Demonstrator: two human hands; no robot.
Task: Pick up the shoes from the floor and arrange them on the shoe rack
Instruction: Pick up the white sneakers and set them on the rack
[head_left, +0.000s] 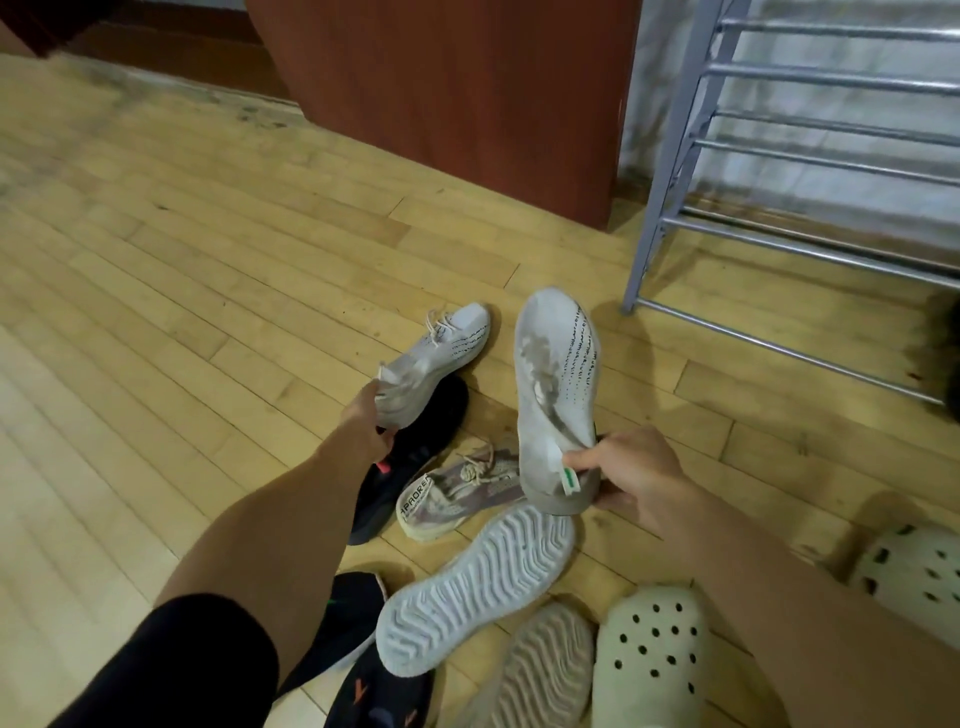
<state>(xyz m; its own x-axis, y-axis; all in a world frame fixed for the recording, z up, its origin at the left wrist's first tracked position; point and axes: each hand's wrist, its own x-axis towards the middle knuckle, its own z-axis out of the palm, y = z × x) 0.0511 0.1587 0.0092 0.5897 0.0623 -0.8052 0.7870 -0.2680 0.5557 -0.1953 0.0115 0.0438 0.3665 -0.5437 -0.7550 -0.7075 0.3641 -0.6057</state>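
A: What is held at the left of the frame?

B: The heel of a white sneaker (441, 345) is clasped by the left grip (366, 415), with the fingers curled round the collar. The shoe's long axis runs from that grip up and to the right, toe away from the person. Its heel is laid over a black sneaker (415, 457). Whether the toe is clear of the floor (156, 260) cannot be told.

A: And in the middle?

B: A second white sneaker (556, 384) is held raised and turned on its side, its toe pointed toward the top of the frame. Its heel is pinched by the right grip (639, 480), with the thumb pressed on the collar beside a green tag and the fingers tucked under the heel.

A: On what is the coming move judged to turn?

B: On the shoe rack (810, 156), which is seen at the upper right with bare bars. It lies up and to the right of both grips, and the right grip is the nearer. The raised shoe's axis is aimed just left of the rack's corner post, so a slight swing rightward is likely to be needed. The left shoe would have to be carried further across.
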